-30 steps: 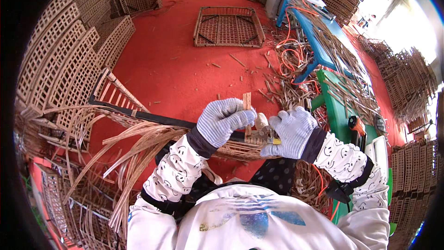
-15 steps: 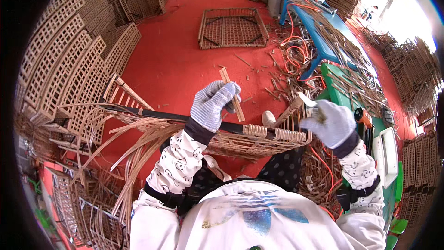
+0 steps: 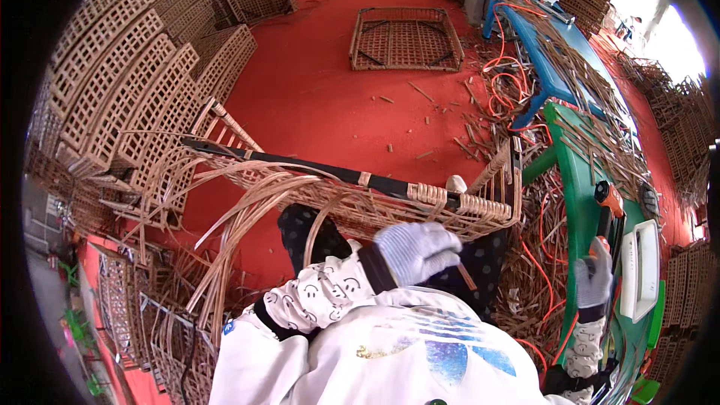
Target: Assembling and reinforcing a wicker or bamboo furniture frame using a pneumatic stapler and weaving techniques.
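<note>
My left hand, in a striped grey glove, is closed in front of my body. A short flat rattan strip sticks out below its fingertips. My right hand, also gloved, has its fingers closed at the orange end of an orange-and-black tool, which looks like a staple gun, on the green table. A woven rattan frame leans across my knees, with a black bar along its top edge. Rattan binding wraps the bar's right end, and long loose strips hang at its left.
A white tray lies on the green table. Beyond it stands a blue table strewn with strips. Orange hose and scraps litter the red floor. Stacked lattice panels rise at left; another frame lies ahead.
My left hand has lowered from above the bar toward my body with the strip. The right hand has left the frame's right corner and moved to the tool on the green table.
</note>
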A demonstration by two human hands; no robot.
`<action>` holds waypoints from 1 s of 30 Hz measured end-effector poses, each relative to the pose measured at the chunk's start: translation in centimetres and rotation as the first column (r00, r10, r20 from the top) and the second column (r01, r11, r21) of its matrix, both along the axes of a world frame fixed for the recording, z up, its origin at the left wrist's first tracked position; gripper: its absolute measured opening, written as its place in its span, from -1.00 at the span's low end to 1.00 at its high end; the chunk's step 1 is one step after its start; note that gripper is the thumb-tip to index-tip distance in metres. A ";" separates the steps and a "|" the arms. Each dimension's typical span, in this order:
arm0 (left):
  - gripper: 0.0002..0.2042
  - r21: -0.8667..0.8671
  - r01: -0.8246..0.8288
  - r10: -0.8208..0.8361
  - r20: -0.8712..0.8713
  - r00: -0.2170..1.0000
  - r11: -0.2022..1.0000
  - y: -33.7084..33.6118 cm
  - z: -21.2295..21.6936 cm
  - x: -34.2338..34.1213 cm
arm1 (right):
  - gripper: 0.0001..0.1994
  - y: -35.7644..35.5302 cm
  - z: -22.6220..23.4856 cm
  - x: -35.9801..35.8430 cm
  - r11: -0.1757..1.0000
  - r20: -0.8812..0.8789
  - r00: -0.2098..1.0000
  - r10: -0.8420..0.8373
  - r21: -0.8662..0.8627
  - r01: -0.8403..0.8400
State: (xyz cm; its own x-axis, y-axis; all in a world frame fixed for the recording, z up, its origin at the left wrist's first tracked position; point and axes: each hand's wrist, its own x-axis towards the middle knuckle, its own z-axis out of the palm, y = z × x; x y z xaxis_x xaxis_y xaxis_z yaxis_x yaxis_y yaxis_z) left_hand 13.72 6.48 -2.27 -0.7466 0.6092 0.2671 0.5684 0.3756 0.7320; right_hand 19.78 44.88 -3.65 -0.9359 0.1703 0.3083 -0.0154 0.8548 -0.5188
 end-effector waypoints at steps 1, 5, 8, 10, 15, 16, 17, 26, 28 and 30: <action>-0.83 0.021 -0.112 0.112 -0.005 0.994 0.993 -1.3 0.1 -0.1 | -0.37 -3.1 -0.3 -1.6 0.967 0.062 0.984 0.165 -0.206 -0.149; -0.86 0.050 -0.586 0.563 -0.354 0.747 0.809 -7.0 0.2 1.0 | -0.34 -12.6 -1.1 -6.9 0.452 -0.125 0.886 0.447 -0.823 -0.344; -0.83 -0.022 -0.682 0.559 -0.554 0.617 0.731 -10.1 -0.1 2.0 | -0.46 -16.3 -1.4 -9.6 0.618 -0.136 0.947 0.292 -0.729 -0.295; -0.78 0.050 -0.700 0.700 -0.107 0.706 0.713 -10.3 -1.0 2.5 | -0.47 -16.9 -0.4 -10.7 0.466 -0.121 0.946 0.300 -0.847 -0.256; -0.52 0.257 -0.686 0.710 -0.002 0.704 0.681 -9.7 -1.6 -0.9 | -0.47 -16.1 0.2 -15.9 0.490 -0.215 0.899 0.382 -0.777 -0.394; -0.52 0.328 -0.699 0.703 0.130 0.699 0.635 -9.6 -1.6 -1.7 | -0.46 -15.8 -0.1 -17.1 0.476 -0.226 0.884 0.409 -0.774 -0.418; -0.51 0.370 -0.725 0.703 0.220 0.676 0.581 -9.2 -1.2 -2.9 | -0.46 -15.4 0.0 -18.0 0.464 -0.223 0.872 0.435 -0.775 -0.430; -0.79 0.083 -0.388 0.391 -0.019 0.920 0.918 -1.8 4.5 -9.9 | -0.52 -18.7 5.2 -18.1 0.836 -0.446 0.716 0.536 0.163 -0.524; -0.84 0.043 -0.252 0.255 -0.176 0.951 0.967 1.1 4.6 -12.6 | -0.56 -20.9 5.5 -16.3 0.600 -0.567 0.619 0.543 -0.253 -0.759; -0.86 0.161 -0.141 0.161 -0.115 0.980 0.977 2.1 4.0 -14.5 | -0.64 -23.1 6.0 -16.4 0.590 -0.620 0.660 0.425 -0.362 -0.721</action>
State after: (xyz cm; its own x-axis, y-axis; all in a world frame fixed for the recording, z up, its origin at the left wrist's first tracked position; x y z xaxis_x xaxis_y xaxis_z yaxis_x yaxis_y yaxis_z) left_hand -0.73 8.61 1.69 -0.7811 0.4372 0.4459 0.6054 0.3548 0.7125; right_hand 3.42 21.77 2.35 -0.6748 -0.0858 0.7330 -0.7365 0.1420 -0.6613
